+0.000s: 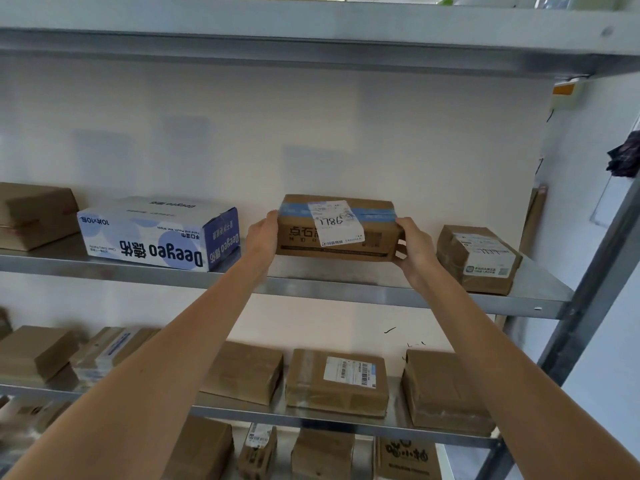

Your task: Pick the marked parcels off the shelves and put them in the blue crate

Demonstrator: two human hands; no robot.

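Observation:
A brown cardboard parcel point(370, 242) with blue tape and a white label bearing handwritten digits is held at the middle shelf point(311, 289), slightly raised above it. My left hand point(261, 237) grips its left end. My right hand point(414, 245) grips its right end, fingers under the corner. Both arms reach up from the bottom of the view. The blue crate is not in view.
On the same shelf lie a blue-and-white Deeyeo box point(156, 233), a brown box point(34, 214) far left and a labelled parcel point(479, 259) at right. Several brown parcels fill the lower shelves. A grey upright post point(588, 306) stands at right.

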